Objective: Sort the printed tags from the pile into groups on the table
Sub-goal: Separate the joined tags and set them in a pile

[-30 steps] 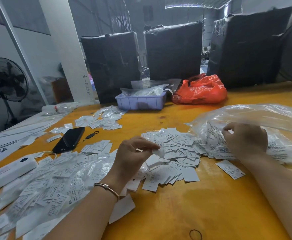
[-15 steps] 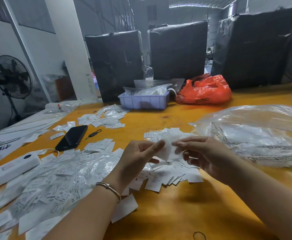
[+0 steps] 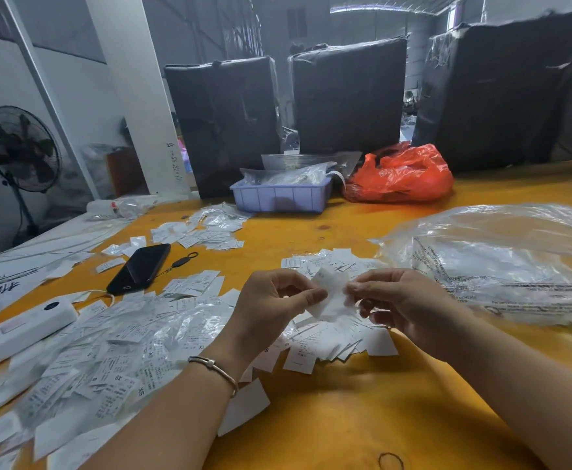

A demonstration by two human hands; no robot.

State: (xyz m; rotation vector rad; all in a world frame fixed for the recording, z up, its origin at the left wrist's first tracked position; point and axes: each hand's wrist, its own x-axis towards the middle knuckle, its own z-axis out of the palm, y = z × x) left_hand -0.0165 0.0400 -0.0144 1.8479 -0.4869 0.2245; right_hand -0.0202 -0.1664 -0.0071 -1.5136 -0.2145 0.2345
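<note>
At the bottom edge of the frame a dark rubber band [image 3: 391, 461] lies on the yellow table [image 3: 345, 418]. In the lower left a wide pile of tags [image 3: 108, 361] spreads under and around crumpled clear film; the tags are small white rectangles with fine black print, and some show size letters such as XS. At centre frame both hands are raised above a smaller fanned heap of tags [image 3: 328, 340]. The left hand [image 3: 271, 307], with a thin bangle [image 3: 215, 366] on its wrist, has its fingers curled and pinches one edge of a small white tag [image 3: 332, 296] with the thumb; the right hand [image 3: 403, 300] pinches the opposite edge between its fingertips. The held tag looks blurred and slightly creased, so its print cannot be read. At right a large clear plastic bag [image 3: 501, 266] with black lettering lies on the table. Left of centre lies a black phone [image 3: 139, 269], with another group of tags [image 3: 206, 232] beyond it. Farther back stand a lilac tray [image 3: 281, 198] and a red bag [image 3: 399, 174].
</note>
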